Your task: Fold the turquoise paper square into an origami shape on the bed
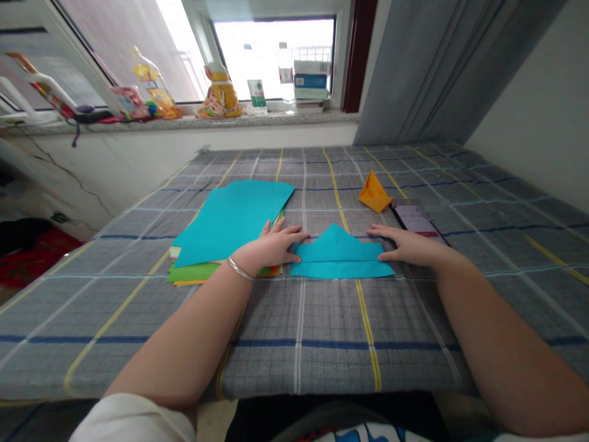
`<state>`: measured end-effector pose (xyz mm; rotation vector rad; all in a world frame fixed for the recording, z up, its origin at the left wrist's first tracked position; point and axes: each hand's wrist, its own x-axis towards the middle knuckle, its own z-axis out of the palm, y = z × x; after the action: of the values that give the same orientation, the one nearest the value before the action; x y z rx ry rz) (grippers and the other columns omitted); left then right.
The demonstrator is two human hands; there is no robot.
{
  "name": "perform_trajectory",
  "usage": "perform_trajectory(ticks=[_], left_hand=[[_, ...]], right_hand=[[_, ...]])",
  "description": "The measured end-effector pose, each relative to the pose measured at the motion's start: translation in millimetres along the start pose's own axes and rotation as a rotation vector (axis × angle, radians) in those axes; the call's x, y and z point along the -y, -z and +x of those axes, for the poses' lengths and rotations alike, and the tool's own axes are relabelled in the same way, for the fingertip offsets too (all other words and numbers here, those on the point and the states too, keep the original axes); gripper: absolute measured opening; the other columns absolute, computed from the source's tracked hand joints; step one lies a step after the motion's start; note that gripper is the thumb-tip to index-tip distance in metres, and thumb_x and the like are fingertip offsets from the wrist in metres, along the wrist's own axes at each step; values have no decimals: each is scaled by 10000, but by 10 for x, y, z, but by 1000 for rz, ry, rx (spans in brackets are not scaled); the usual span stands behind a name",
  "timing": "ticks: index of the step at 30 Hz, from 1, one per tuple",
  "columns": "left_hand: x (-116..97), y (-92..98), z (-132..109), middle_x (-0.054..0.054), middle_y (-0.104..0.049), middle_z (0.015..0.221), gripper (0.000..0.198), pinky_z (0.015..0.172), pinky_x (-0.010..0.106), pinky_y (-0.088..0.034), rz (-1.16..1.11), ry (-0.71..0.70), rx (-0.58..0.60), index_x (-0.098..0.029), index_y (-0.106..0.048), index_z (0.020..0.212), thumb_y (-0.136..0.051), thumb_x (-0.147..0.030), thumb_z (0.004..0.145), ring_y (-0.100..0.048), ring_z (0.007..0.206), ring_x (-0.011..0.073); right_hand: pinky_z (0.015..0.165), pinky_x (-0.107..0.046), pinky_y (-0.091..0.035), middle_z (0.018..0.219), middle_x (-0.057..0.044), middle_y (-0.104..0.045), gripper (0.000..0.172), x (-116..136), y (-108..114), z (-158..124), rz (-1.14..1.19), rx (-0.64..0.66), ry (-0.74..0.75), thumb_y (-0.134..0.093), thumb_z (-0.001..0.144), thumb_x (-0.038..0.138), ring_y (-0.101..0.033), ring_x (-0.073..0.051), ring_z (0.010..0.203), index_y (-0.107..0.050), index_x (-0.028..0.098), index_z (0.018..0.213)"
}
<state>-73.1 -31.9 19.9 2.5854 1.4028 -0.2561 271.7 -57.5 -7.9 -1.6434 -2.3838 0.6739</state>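
A folded sheet of blue paper (338, 253) lies on the checked cloth in front of me. Its upper part forms a low triangular peak, and a straight band runs along the bottom. My left hand (273, 247), wearing a silver bangle (240, 268), rests at the paper's left edge with fingers spread and the thumb by its corner. On the other side, my right hand (405, 245) has its fingers stretched out, thumb and fingertips at the right edge. Neither hand is closed round the paper. The undersides of the fingers are hidden.
Left of the folded piece is a stack of coloured paper (230, 221), blue on top. An orange folded paper shape (374, 193) stands behind a phone (418, 221) at the right. Bottles and boxes (311, 80) line the windowsill (276, 120). A grey curtain (414, 67) hangs at the back right.
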Motion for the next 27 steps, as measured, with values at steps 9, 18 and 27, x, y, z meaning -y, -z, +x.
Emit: perform_trajectory(ticks=[9,18,27], left_hand=[[64,50,-32,9,-158,1607,743,1144,622,-88,4,-74,107,-394,-242,1495,-570,-279,838,-72,1477,338],[9,-42,53,68,-480,1452,496,1181,490,-187,-139,-52,-171,-208,-467,1388,-288,-214,926,-386,1375,231],[-390,-227,84,71,-462,1466,517,1161,562,-176,-46,-219,-445,-249,-359,1457,-423,-404,967,-399,1361,271]], right_hand=[[1135,-418,-320,1551,-37,-331,553,80,117,-55,-34,58,53,-549,823,220,-358,-263,1390,-538,281,1372],[1012,-390,-426,1162,-117,-689,422,386,-94,119,48,-214,-54,-405,911,403,-594,-273,1142,-760,177,937],[525,-270,-349,630,-10,-605,322,381,-224,181,211,-65,-150,-643,721,507,-536,-159,599,-622,191,660]])
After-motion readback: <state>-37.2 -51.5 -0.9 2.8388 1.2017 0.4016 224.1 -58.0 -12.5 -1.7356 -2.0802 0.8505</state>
